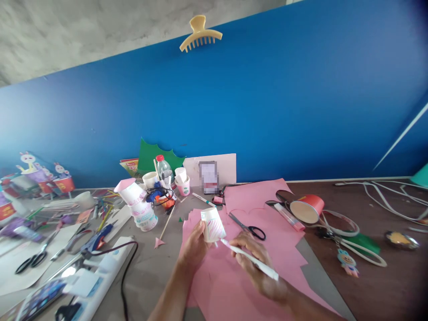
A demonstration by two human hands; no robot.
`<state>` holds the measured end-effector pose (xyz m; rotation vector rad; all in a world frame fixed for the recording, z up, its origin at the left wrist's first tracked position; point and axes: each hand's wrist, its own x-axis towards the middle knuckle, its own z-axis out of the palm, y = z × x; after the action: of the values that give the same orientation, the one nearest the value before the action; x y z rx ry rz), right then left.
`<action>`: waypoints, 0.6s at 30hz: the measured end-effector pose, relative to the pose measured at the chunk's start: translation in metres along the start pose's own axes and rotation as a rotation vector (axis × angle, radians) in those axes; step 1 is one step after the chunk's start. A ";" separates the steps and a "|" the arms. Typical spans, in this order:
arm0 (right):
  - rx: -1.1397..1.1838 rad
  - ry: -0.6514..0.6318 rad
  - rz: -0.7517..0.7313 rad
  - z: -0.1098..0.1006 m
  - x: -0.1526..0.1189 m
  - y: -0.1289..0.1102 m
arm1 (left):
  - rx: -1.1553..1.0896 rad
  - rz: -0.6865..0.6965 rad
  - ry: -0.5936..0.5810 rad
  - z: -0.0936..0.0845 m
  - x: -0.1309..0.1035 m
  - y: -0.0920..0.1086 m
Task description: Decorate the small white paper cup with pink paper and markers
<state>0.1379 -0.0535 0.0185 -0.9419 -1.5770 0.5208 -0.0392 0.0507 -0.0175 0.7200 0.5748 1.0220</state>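
Observation:
A white paper cup point(213, 226) with pink slanted strokes on its side is held upside down by my left hand point(195, 245), the fingers wrapped round its left side. In my right hand point(252, 261) is a white marker pen point(256, 258), its pink tip close to the cup's lower right rim; whether it touches I cannot tell. Beneath both hands lie pink paper sheets point(230, 294). Just beyond my right hand, scissors with black handles point(257, 232) rest on the pink paper.
Decorated stacked cups point(145, 218), a glue gun point(96, 238) and a white power strip point(110, 267) are on the left. A red paper cup point(307, 208) lies sideways at right, near white cables point(364, 256). A phone point(209, 177) leans at the back before the blue panel point(267, 111).

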 end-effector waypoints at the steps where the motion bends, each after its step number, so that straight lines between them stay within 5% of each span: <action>1: 0.001 0.019 0.014 -0.001 0.000 0.002 | -0.001 -0.006 -0.016 0.001 0.000 0.000; 9: -0.032 0.084 0.097 -0.004 0.000 0.014 | -0.001 0.002 -0.087 0.010 -0.004 0.005; 18: -0.025 -0.014 0.045 -0.002 -0.001 0.003 | 0.018 -0.012 -0.069 0.003 -0.001 -0.001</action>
<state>0.1411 -0.0526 0.0164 -0.9967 -1.5817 0.5411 -0.0369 0.0486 -0.0161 0.7638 0.5282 0.9785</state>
